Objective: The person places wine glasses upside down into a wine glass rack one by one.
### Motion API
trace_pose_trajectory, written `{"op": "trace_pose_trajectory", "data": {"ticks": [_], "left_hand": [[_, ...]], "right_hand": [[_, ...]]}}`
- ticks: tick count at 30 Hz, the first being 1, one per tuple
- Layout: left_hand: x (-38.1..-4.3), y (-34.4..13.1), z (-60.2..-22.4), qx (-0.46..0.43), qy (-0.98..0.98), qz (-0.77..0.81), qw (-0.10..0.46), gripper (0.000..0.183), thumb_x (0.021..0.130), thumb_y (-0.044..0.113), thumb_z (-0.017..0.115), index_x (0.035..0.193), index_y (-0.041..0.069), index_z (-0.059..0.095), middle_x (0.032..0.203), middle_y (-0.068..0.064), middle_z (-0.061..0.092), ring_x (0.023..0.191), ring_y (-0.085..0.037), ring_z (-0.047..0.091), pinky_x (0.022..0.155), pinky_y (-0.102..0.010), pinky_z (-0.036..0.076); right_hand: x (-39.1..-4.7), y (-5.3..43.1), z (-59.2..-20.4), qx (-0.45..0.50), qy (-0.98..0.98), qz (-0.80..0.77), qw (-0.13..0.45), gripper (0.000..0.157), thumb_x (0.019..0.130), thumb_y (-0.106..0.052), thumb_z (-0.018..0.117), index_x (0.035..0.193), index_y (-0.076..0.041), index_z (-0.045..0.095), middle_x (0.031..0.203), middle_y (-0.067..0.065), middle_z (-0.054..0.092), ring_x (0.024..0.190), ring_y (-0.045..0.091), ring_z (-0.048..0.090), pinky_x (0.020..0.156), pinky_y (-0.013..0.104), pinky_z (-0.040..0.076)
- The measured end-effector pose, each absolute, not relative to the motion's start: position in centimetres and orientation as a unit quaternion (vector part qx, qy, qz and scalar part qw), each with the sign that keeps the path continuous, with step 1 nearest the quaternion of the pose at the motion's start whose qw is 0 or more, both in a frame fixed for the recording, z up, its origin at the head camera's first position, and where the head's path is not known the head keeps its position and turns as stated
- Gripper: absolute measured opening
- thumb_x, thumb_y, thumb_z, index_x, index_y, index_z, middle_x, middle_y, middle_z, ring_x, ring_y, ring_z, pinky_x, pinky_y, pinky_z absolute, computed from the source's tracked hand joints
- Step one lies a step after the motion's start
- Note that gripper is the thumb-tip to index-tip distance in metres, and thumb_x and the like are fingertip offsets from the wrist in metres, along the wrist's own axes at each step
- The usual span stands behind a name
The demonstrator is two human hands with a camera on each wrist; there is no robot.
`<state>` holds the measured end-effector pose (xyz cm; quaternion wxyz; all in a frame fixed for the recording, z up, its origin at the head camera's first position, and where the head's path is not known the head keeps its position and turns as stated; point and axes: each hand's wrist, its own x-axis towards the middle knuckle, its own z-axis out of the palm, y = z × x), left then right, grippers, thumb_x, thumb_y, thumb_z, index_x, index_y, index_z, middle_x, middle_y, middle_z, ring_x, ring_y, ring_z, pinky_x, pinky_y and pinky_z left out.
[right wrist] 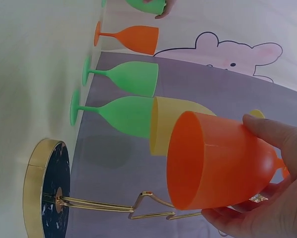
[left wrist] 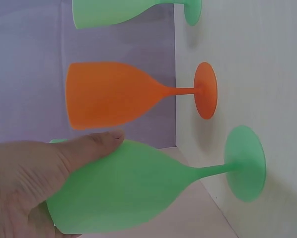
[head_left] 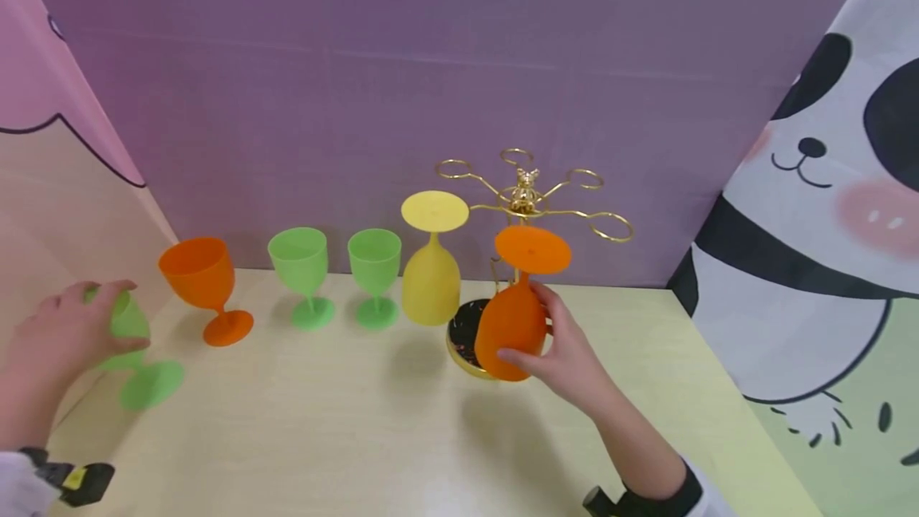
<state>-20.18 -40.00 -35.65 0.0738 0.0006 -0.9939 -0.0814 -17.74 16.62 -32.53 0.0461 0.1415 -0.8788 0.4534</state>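
My right hand (head_left: 556, 341) grips the bowl of an orange goblet (head_left: 511, 329), which is upside down with its foot up. That goblet is in front of a gold goblet rack (head_left: 526, 202) with looped arms, and in the right wrist view its open rim faces the rack's base (right wrist: 35, 191). A yellow goblet (head_left: 431, 286) hangs upside down at the rack's left arm. At the far left my left hand (head_left: 68, 333) holds an upright green goblet (left wrist: 123, 188) round its bowl, thumb along the side; its foot (head_left: 152, 385) is at the tabletop.
Another orange goblet (head_left: 201, 274) stands upright just right of my left hand. Two green goblets, one (head_left: 300, 258) beside the other (head_left: 375, 258), stand between it and the rack. A purple backdrop (head_left: 359, 102) rises behind the table (head_left: 323, 421), with a panda-print panel (head_left: 811, 262) on the right.
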Motion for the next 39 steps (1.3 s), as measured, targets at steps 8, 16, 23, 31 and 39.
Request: {"op": "trace_pose_trajectory", "data": {"ticks": [8, 16, 23, 31, 39], "left_hand": [[-19.8, -39.6, -35.4, 0.0, -0.993, -0.093, 0.076, 0.094, 0.064, 0.045, 0.077, 0.131, 0.0, 0.029, 0.122, -0.046, 0.021, 0.099, -0.066, 0.022, 0.078, -0.078, 0.024], [-19.9, -39.6, -34.9, -0.001, -0.994, -0.091, 0.062, 0.095, 0.061, 0.05, 0.077, 0.129, 0.0, 0.033, 0.121, -0.045, 0.022, 0.097, -0.065, 0.024, 0.074, -0.076, 0.027], [-19.8, -39.4, -34.6, 0.0, -0.993, -0.098, 0.061, 0.095, 0.062, 0.049, 0.077, 0.13, 0.0, 0.032, 0.123, -0.045, 0.021, 0.099, -0.064, 0.023, 0.073, -0.076, 0.027], [-19.7, -39.3, -34.5, 0.002, -0.993, -0.101, 0.058, 0.095, 0.061, 0.049, 0.077, 0.129, 0.0, 0.032, 0.122, -0.045, 0.021, 0.098, -0.065, 0.023, 0.073, -0.077, 0.027], [-19.7, -39.2, -34.5, 0.013, -0.994, -0.093, 0.052, 0.096, 0.061, 0.049, 0.077, 0.13, 0.0, 0.03, 0.122, -0.045, 0.019, 0.097, -0.065, 0.023, 0.071, -0.076, 0.029]], "right_hand": [[-17.6, 16.8, -32.8, 0.151, -0.878, 0.45, 0.06, 0.089, 0.073, -0.033, 0.076, 0.141, -0.013, 0.022, 0.138, 0.01, 0.038, 0.122, 0.026, 0.036, 0.096, 0.053, 0.037], [-17.6, 17.3, -33.3, 0.159, -0.88, 0.442, 0.071, 0.089, 0.073, -0.033, 0.076, 0.141, -0.014, 0.022, 0.138, 0.009, 0.037, 0.122, 0.026, 0.036, 0.095, 0.054, 0.037], [-17.5, 17.8, -33.4, 0.186, -0.878, 0.433, 0.086, 0.087, 0.073, -0.029, 0.076, 0.141, -0.014, 0.023, 0.139, 0.008, 0.035, 0.122, 0.026, 0.036, 0.096, 0.054, 0.04], [-17.1, 18.1, -33.0, 0.2, -0.867, 0.445, 0.1, 0.084, 0.074, -0.027, 0.076, 0.14, -0.016, 0.026, 0.141, 0.008, 0.034, 0.124, 0.028, 0.036, 0.096, 0.052, 0.041], [-16.3, 18.9, -31.9, 0.214, -0.852, 0.453, 0.148, 0.084, 0.073, -0.018, 0.076, 0.141, -0.019, 0.026, 0.142, 0.007, 0.033, 0.124, 0.026, 0.038, 0.096, 0.049, 0.041]]}}
